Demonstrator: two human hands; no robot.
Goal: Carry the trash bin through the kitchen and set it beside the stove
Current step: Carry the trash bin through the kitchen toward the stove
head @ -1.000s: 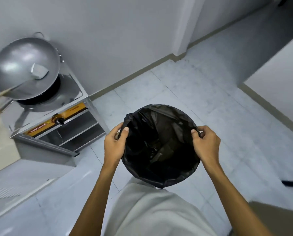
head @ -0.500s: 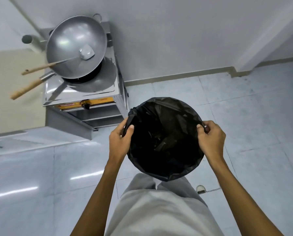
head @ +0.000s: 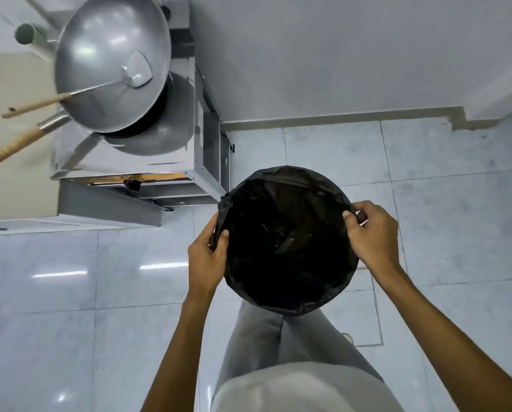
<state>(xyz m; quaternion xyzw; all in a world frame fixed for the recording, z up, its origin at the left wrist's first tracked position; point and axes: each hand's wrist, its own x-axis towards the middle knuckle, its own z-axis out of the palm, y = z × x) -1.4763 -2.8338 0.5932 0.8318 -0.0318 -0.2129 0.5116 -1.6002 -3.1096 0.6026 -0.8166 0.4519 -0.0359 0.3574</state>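
Observation:
The trash bin (head: 287,242) is round and lined with a black plastic bag, seen from straight above in front of my legs. My left hand (head: 207,257) grips its left rim and my right hand (head: 373,236) grips its right rim. The bin's upper left edge lies just right of the front right corner of the steel stove (head: 171,162). Dark scraps lie at the bottom of the bag. The bin's base is hidden, so I cannot tell if it touches the floor.
A large steel wok (head: 112,60) with a metal spatula (head: 135,69) sits on the stove, wooden handles pointing left. A white wall (head: 338,55) runs behind, with a skirting strip. Pale glossy floor tiles (head: 457,203) spread right and left. A low white counter (head: 19,197) adjoins the stove's left side.
The view has swung left and down, bringing the stove closer. The bin, held in both hands, has moved up next to the stove's front right corner.

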